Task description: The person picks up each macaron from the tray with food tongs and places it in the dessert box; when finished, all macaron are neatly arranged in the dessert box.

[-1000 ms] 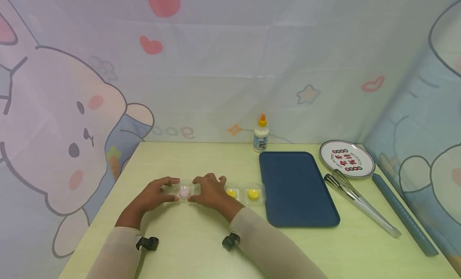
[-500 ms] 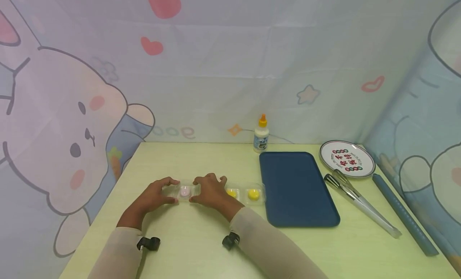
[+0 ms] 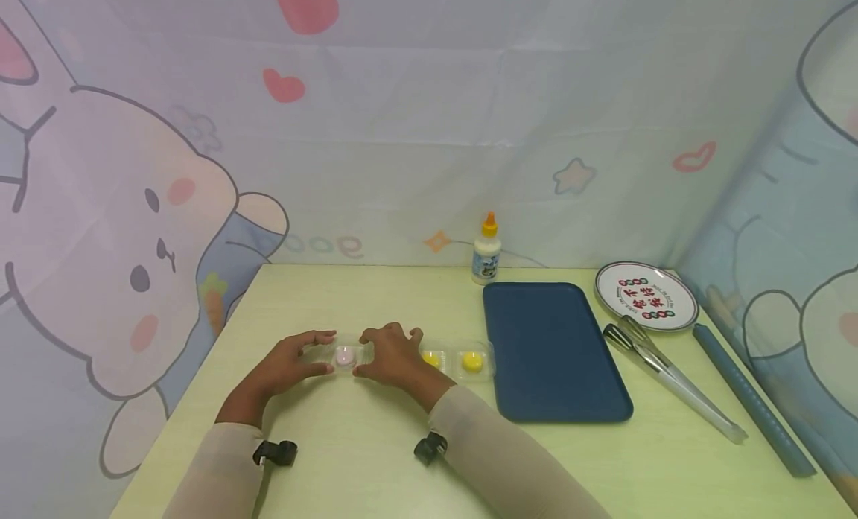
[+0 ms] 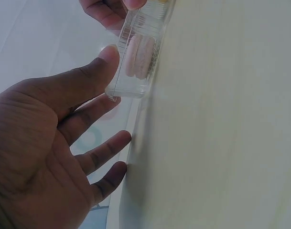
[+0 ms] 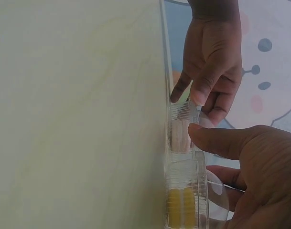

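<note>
A pink macaron (image 3: 345,357) sits in a small clear plastic box (image 4: 128,88) low at the tabletop, between both hands. My left hand (image 3: 284,361) pinches the box's left end between thumb and index finger; the left wrist view shows its other fingers spread. On the opposite end, my right hand (image 3: 392,359) pinches with thumb and fingers, its thumb beside the macaron in the right wrist view. Behind that hand, a yellow macaron (image 3: 431,359) in clear packaging is partly hidden by the wrist. Another yellow macaron (image 3: 472,362) lies to its right in the same row.
A dark blue tray (image 3: 556,351) lies right of the row, almost touching the last box. A glue bottle (image 3: 486,255) stands at the back edge. Further right are a printed plate (image 3: 646,295), metal tongs (image 3: 673,377) and a long grey-blue bar (image 3: 751,396).
Almost nothing differs. Both hands keep their hold on the pink macaron's box, and the view has shifted only very slightly.
</note>
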`<state>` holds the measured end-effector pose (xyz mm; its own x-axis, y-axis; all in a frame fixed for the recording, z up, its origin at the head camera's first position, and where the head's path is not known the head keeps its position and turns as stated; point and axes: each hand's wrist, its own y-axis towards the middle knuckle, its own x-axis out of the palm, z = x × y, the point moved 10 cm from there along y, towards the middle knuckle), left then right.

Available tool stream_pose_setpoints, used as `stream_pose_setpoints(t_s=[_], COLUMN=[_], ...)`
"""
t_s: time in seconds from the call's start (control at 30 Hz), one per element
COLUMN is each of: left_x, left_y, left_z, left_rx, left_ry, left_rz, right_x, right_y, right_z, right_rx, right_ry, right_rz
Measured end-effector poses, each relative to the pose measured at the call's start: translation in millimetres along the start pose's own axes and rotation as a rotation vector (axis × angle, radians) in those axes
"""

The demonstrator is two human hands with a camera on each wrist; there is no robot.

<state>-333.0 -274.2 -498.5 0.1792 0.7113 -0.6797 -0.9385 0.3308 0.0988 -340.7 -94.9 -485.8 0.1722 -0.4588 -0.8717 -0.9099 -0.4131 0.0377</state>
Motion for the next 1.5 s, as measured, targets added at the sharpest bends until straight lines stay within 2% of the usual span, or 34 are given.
stream_pose_setpoints(t_s=[0.37,0.5,0.7,0.83,0.97,1.13,1.4,1.5], left_x=[-0.4,0.1,-1.7,-1.9,-2.1,-2.2,8.4,12.0], left_y=[-0.8,-0.9,-3.0,-6.1,-8.6,-10.6,-16.2,-18.4], left_z=[2.2,0.3,-3.5,-2.4,4.6,19.2,35.5,43.0], left_rx=[-0.002,-0.025,-0.082,-0.094,-0.073,-0.033,-0.085,-0.085], left_ry=[-0.006,-0.017,0.028,0.044,0.067,0.119,0.206,0.252], left_rz=[0.013,0.011,0.016,0.010,0.027,0.065,0.096,0.121], right_x=[1,2,-3,-10,-22,-39,-57,-66], right_y=[0.9,1.5,-3.3,-9.2,-17.3,-28.4,-54.2,-65.6], right_z=[1,1,2,7,18,33,57,67], right_rx=[-0.004,-0.012,-0.044,-0.051,-0.043,-0.038,-0.033,-0.029], right_ry=[-0.029,-0.038,-0.050,-0.087,-0.146,-0.164,-0.191,-0.186], right_rz=[-0.008,-0.014,0.005,0.031,0.059,0.088,0.144,0.185])
